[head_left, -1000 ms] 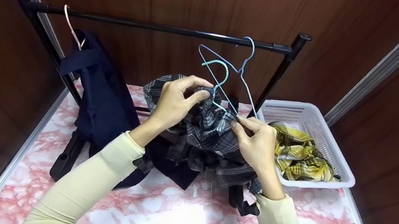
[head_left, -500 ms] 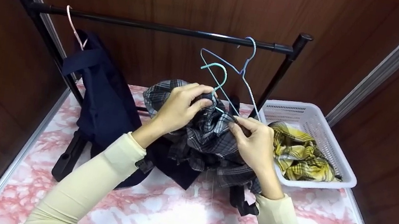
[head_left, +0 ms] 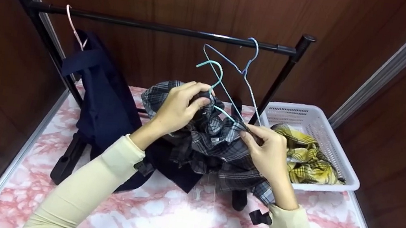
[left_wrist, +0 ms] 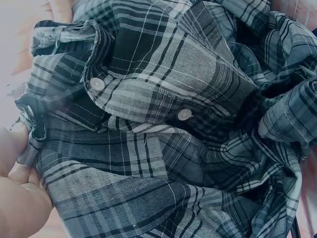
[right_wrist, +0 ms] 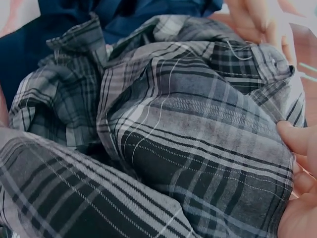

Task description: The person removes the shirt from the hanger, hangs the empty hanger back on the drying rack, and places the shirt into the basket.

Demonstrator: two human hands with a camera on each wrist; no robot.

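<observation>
While the left hand stays clamped on the bunched collar of the grey plaid shirt and the neck of the teal hanger, the right hand has slid outward along the hanger's wire arm, pinching cloth over it. So more of the hanger now seems to sit inside the shirt, which is held above the table, below the rail. An empty blue hanger hangs just behind, close enough to tangle. A navy garment hangs left; a basket with a yellow shirt sits right.
</observation>
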